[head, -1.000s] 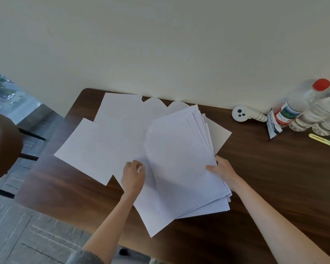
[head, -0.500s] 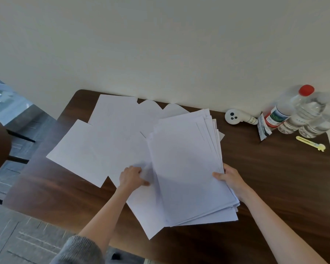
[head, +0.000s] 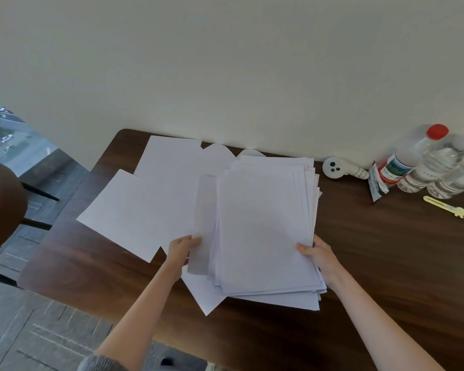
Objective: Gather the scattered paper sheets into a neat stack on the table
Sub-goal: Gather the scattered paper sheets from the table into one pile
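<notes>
Dark wooden surface, paper stack at its middle, right hand gripping the stack's right edge — left hand pinching a single sheet at the stack's left side, loose sheets spread left of the stack.

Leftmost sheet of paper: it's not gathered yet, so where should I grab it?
Probably the near corner of the leftmost sheet, reached from the near side by the left hand: it lies flat on the table, and that corner is uncovered and closest.

Plain pale wall, dark wood table, grey tiled floor, window at left
</notes>
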A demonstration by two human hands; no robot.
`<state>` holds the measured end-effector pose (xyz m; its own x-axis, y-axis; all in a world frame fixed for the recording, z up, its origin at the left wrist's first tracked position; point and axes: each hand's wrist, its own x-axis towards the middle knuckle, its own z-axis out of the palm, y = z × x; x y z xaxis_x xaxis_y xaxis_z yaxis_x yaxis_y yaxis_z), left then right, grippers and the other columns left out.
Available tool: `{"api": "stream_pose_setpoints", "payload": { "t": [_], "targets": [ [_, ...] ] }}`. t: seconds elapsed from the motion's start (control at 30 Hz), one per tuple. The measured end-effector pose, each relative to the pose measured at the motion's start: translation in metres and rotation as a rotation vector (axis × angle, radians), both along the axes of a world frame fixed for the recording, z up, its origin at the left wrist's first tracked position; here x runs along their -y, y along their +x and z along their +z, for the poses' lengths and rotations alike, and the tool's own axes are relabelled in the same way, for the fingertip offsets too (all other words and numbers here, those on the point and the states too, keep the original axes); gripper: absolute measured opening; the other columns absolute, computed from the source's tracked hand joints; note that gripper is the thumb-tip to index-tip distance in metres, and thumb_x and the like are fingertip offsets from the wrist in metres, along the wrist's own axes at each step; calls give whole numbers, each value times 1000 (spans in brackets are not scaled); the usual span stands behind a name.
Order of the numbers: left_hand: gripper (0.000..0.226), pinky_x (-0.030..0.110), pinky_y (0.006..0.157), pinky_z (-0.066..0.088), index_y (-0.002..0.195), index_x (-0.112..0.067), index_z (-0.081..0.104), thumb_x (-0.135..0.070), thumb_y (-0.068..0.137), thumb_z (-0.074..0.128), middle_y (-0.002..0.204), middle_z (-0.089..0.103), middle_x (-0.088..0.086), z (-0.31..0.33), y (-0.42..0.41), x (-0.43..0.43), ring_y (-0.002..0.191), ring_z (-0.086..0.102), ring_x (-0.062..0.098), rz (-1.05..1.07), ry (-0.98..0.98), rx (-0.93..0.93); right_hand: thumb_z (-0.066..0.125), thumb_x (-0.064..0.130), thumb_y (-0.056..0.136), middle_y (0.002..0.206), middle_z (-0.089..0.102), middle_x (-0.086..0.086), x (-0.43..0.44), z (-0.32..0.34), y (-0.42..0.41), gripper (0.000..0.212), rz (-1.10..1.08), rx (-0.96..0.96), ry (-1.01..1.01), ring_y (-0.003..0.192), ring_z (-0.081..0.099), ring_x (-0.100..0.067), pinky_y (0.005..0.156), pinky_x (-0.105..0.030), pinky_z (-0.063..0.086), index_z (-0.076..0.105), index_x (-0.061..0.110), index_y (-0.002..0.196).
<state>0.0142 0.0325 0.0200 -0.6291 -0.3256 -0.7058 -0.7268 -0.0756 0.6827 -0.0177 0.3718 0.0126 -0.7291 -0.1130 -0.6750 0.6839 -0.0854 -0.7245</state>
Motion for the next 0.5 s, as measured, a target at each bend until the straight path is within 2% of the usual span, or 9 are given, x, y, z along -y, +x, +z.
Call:
{"api": "stream_pose_setpoints", "payload": {
  "t": [0.07, 0.13, 0.2, 0.3, 0.43, 0.5],
  "targets": [
    [14, 36, 77, 52, 76, -12, 63, -7, 89, 62, 90, 67, 9, -7, 1, -1, 88, 61, 28, -1, -4, 26, 63, 6, 91, 115, 69, -8, 8, -2, 2, 33, -4, 10, -3, 103, 67, -28, 77, -36, 55, 60, 16, 122],
    [16, 32, 71, 52, 79, -11, 62, -6, 93, 56, 90, 66, 9, -10, 2, -1, 87, 60, 28, -33, -10, 48, 63, 6, 91, 114, 68, -7, 15, -4, 4, 32, -3, 24, -2, 102, 67, -27, 75, -35, 56, 60, 16, 121],
    [14, 33, 73, 51, 93, -10, 63, -13, 98, 51, 97, 66, 8, -14, 1, 1, 92, 62, 27, -57, -13, 69, 63, 6, 91, 113, 68, -8, 22, -8, 3, 32, 1, 33, 3, 101, 67, -28, 75, -35, 56, 60, 15, 121],
    [25, 34, 76, 53, 98, -9, 64, -26, 102, 46, 101, 67, 9, -14, -2, 1, 93, 63, 26, -88, -18, 92, 63, 6, 91, 113, 68, -8, 33, -10, 0, 31, 0, 49, -4, 101, 67, -28, 75, -35, 56, 59, 15, 121],
    [39, 38, 87, 52, 116, -10, 60, -40, 103, 38, 112, 66, 7, -12, -7, 5, 103, 63, 27, -123, -17, 121, 62, 5, 92, 110, 68, -6, 52, -13, -8, 29, -16, 61, -16, 96, 67, -25, 69, -32, 55, 59, 16, 118],
    [43, 38, 91, 50, 119, -14, 59, -46, 103, 34, 115, 64, 5, -11, -11, 8, 108, 61, 26, -138, -10, 124, 62, 5, 92, 113, 67, -8, 60, -15, -14, 29, -3, 58, -4, 98, 66, -26, 74, -34, 56, 59, 15, 119]
  ]
}}
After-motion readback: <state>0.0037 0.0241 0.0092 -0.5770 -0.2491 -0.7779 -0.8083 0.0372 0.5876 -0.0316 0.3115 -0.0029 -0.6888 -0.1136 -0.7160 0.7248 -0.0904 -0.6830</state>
